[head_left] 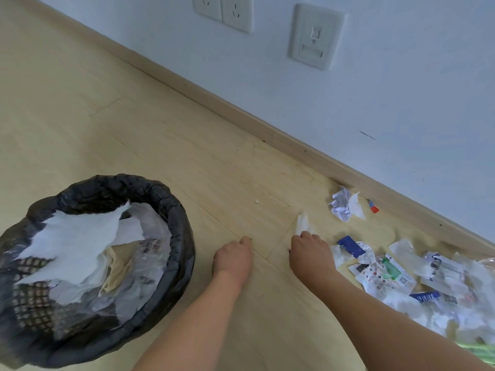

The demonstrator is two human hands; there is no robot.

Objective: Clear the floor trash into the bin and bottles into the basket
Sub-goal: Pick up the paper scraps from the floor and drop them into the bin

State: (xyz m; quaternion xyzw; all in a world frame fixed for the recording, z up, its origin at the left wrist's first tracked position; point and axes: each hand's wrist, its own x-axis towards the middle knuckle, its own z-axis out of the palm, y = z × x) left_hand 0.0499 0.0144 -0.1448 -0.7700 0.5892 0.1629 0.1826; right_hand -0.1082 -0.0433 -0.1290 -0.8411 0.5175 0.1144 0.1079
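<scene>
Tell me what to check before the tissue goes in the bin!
1. Right hand holds the white tissue: ok, its fingers curl onto it.
2. Left hand free: cannot tell, fingers curled at the floor.
3. Bin within reach, left of both hands: ok.
4. Room in the bin: ok, though paper sits high.
5. Floor cleared: not ok, crumpled paper and a wrapper pile remain.
6. Bottles and basket: cannot tell, neither is visible.

Fingertips of both hands curled under, unseen; trash pile (pixel 428 285) blurred, cut by right edge; bin (pixel 171 210) cropped left.
</scene>
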